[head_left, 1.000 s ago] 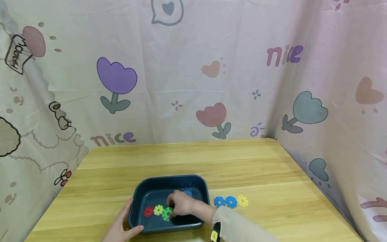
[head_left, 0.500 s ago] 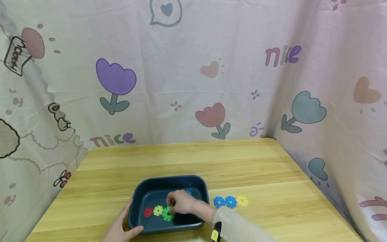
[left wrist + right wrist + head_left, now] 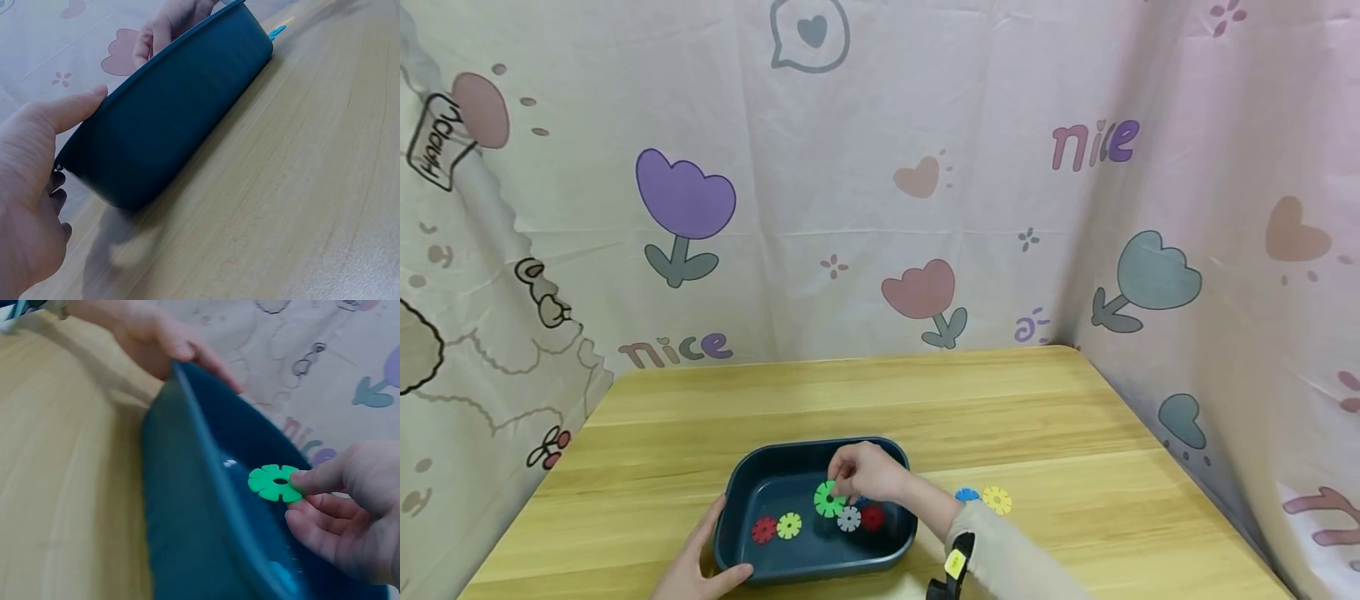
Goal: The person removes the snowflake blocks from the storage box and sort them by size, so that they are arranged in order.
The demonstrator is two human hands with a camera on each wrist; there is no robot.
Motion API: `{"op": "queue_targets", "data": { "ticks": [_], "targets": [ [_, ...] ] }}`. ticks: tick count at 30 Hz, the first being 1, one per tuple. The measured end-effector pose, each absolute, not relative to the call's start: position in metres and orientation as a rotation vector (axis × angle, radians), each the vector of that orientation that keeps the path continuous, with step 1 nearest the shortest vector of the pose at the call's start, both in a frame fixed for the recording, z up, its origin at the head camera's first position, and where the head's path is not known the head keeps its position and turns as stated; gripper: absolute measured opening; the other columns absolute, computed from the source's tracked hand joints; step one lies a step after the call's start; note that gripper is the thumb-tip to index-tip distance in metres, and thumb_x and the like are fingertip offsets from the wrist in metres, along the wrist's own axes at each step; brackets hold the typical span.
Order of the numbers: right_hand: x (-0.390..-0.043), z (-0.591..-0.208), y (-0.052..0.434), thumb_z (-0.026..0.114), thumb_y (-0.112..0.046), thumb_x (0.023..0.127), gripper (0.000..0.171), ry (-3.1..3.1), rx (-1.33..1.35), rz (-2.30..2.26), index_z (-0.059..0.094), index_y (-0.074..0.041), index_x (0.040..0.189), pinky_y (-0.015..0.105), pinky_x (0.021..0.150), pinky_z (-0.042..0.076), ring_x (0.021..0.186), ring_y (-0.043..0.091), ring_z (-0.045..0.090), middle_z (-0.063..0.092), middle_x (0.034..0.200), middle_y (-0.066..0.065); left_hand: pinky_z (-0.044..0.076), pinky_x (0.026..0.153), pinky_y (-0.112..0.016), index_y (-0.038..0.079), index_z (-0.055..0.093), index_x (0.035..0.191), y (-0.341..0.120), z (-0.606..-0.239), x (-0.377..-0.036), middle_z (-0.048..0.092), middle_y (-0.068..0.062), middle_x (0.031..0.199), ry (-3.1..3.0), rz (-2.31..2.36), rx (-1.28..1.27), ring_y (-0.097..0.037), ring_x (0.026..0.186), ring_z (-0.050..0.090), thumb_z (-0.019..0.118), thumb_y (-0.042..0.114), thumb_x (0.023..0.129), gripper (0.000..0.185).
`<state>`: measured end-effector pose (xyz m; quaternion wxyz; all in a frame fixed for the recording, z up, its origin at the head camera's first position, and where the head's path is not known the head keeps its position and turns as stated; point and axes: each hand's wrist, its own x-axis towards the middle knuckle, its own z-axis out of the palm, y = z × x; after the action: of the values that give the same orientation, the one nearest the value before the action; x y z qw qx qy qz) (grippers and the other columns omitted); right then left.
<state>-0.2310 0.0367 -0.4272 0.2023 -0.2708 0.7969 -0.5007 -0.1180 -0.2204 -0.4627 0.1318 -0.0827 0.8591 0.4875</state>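
A dark blue tray sits on the wooden table near its front edge. My left hand holds the tray's front left corner, thumb along the rim. My right hand pinches a green notched disc between thumb and fingers, held just above the tray floor. The same green disc shows clearly in the right wrist view, over the tray's inside. Flat in the tray lie a red disc, a yellow-green disc, a grey disc and another red disc.
On the table right of the tray lie a blue disc, partly behind my forearm, and a yellow disc. Printed cloth walls close in the back and both sides of the table.
My right hand has lifted the green disc off the tray floor, up and to the right. A grey and a red disc now show beneath. The left hand has stayed on the tray.
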Motion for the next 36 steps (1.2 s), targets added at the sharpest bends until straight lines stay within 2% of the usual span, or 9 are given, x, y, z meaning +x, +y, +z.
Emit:
{"op": "queue_targets", "data": {
  "ticks": [4,14,25,36],
  "targets": [
    [-0.238,-0.419,0.049,0.066,0.002,0.082,0.008,2.206,-0.720,-1.455,0.060,-0.002,0.086,0.045,0.064,0.054,0.062,0.015,0.057,0.056,0.070,0.003,0.021,0.095,-0.071,0.006,0.004,0.148,-0.221,-0.463,-0.119,0.007,-0.033,0.147,2.493,1.416,-0.244,-0.054,0.128,0.012,0.070,0.039,0.081,0.100],
    [-0.250,-0.407,0.093,0.064,0.002,0.083,0.008,2.250,-0.669,-1.532,0.059,0.002,0.090,0.034,0.063,0.055,0.066,0.013,0.056,0.055,0.074,0.003,0.019,0.096,-0.071,0.004,0.004,0.148,-0.222,-0.463,-0.120,0.006,-0.033,0.147,2.492,1.428,-0.215,-0.055,0.128,0.011,0.070,0.037,0.082,0.099],
    [-0.251,-0.410,0.154,0.064,-0.001,0.084,0.015,2.241,-0.532,-1.648,0.056,0.006,0.095,0.048,0.072,0.053,0.069,0.016,0.055,0.054,0.077,0.005,0.022,0.093,-0.072,0.006,0.003,0.148,-0.223,-0.467,-0.118,0.007,-0.032,0.147,2.475,1.424,-0.243,-0.055,0.127,0.013,0.070,0.038,0.081,0.100],
    [-0.245,-0.423,0.224,0.063,-0.006,0.085,0.023,2.324,-0.313,-1.680,0.053,0.007,0.100,0.032,0.067,0.052,0.074,0.017,0.054,0.054,0.082,0.006,0.023,0.092,-0.072,0.008,0.002,0.149,-0.222,-0.466,-0.120,0.008,-0.031,0.147,2.472,1.399,-0.269,-0.055,0.126,0.014,0.070,0.042,0.080,0.103]
  ]
}}
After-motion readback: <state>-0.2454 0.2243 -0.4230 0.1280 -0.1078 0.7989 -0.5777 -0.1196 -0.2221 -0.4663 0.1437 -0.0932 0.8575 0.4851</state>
